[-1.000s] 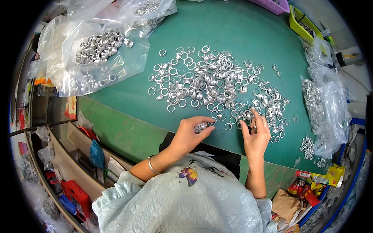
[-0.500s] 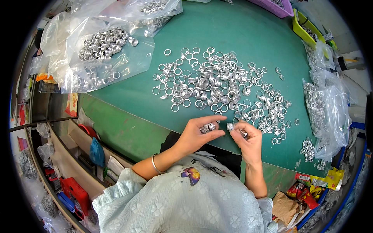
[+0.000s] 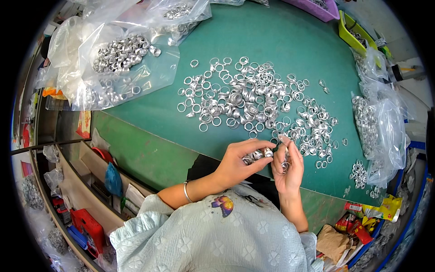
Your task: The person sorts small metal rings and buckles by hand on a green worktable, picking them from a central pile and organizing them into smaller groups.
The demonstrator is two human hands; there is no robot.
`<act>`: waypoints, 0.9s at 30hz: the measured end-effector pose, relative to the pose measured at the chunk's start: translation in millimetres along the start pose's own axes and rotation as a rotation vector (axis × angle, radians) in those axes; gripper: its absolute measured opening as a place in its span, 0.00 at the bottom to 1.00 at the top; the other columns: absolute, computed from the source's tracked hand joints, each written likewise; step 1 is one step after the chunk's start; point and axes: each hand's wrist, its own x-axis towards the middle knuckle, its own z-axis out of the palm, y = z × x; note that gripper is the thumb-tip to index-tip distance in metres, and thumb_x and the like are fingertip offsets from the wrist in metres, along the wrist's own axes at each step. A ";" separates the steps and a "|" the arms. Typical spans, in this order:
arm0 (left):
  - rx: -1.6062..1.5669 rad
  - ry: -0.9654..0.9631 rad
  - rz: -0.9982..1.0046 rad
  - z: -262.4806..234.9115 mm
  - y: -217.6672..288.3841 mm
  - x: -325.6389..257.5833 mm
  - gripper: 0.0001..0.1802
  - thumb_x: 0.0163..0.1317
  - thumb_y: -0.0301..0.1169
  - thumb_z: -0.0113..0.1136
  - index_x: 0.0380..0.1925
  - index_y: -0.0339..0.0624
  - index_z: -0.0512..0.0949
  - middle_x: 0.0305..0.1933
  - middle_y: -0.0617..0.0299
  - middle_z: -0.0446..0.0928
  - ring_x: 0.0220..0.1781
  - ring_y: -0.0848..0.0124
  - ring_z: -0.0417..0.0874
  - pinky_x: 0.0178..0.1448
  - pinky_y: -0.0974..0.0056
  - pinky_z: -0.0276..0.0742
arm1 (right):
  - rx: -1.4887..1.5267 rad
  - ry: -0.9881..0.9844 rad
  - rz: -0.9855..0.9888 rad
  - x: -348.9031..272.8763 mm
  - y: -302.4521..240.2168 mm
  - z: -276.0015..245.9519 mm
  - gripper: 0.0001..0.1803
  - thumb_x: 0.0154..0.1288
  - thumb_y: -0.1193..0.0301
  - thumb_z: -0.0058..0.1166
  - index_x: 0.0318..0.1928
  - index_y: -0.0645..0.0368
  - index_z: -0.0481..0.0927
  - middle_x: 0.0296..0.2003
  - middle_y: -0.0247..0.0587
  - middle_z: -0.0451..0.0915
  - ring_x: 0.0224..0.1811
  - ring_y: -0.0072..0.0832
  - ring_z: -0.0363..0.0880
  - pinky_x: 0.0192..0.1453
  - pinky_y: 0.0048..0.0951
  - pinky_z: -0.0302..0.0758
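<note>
Several silver rings (image 3: 258, 154) sit in my left hand (image 3: 240, 158), closed around them, with one pinched at the thumb and fingertips. My right hand (image 3: 288, 170) is right beside it, its fingers curled round a few more rings (image 3: 285, 167). The two hands nearly touch at the fingertips; I cannot tell whether they share a ring. Just beyond them a wide heap of silver rings (image 3: 244, 97) spreads over the green table (image 3: 154, 122). A second cluster of rings (image 3: 317, 122) lies to the right of that heap.
Clear plastic bags of rings (image 3: 122, 54) lie at the far left, and another bag (image 3: 385, 131) along the right edge. A purple bin (image 3: 321, 11) and a yellow-green bin (image 3: 355, 34) stand at the back right. Open drawers (image 3: 90, 177) are at the left.
My left hand has moved slightly right, a ring now at its fingertips. The right hand has turned and its fingers now point up; the ring at its fingertips no longer shows there.
</note>
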 end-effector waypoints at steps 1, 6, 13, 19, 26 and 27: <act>0.013 -0.016 0.003 -0.1 1.1 -0.2 0.16 0.51 0.22 0.60 0.42 0.37 0.78 0.35 0.61 0.78 0.32 0.77 0.75 0.37 0.73 0.70 | 0.091 0.007 0.092 0.6 -0.9 -1.5 0.18 0.68 0.68 0.39 0.52 0.66 0.68 0.17 0.29 0.63 0.12 0.16 0.57 0.14 0.17 0.52; 0.071 -0.045 0.054 2.3 0.5 0.0 0.17 0.50 0.22 0.61 0.43 0.37 0.77 0.32 0.60 0.76 0.30 0.74 0.75 0.35 0.71 0.70 | 0.322 -0.080 0.178 5.2 1.8 -6.5 0.20 0.66 0.64 0.38 0.52 0.65 0.69 0.22 0.32 0.69 0.16 0.19 0.63 0.15 0.16 0.57; 0.226 -0.106 0.139 7.9 1.9 1.3 0.15 0.49 0.22 0.62 0.40 0.37 0.78 0.29 0.60 0.76 0.27 0.71 0.76 0.32 0.70 0.70 | 0.201 0.085 0.385 0.9 3.1 9.1 0.18 0.66 0.58 0.42 0.41 0.60 0.73 0.30 0.37 0.75 0.32 0.24 0.73 0.34 0.26 0.72; 0.158 0.069 0.021 -14.6 0.9 3.5 0.07 0.51 0.21 0.61 0.33 0.35 0.80 0.25 0.59 0.76 0.26 0.72 0.76 0.30 0.71 0.69 | -0.097 -0.149 0.206 9.8 -15.3 -2.2 0.13 0.66 0.67 0.47 0.40 0.66 0.77 0.19 0.30 0.69 0.20 0.17 0.67 0.20 0.17 0.62; 0.350 0.139 -0.062 -24.0 -16.7 7.5 0.09 0.52 0.22 0.61 0.35 0.37 0.80 0.24 0.59 0.75 0.25 0.73 0.74 0.30 0.70 0.68 | -1.711 -0.127 -0.764 59.6 -27.2 32.7 0.13 0.55 0.68 0.58 0.42 0.55 0.79 0.19 0.39 0.69 0.18 0.29 0.72 0.20 0.28 0.67; 0.342 0.123 -0.065 -22.4 -16.3 9.6 0.09 0.52 0.23 0.61 0.35 0.37 0.80 0.24 0.59 0.75 0.25 0.73 0.74 0.30 0.70 0.68 | -1.800 -0.122 -0.748 61.2 -25.2 32.9 0.13 0.54 0.67 0.58 0.41 0.54 0.79 0.20 0.40 0.70 0.20 0.32 0.73 0.21 0.30 0.68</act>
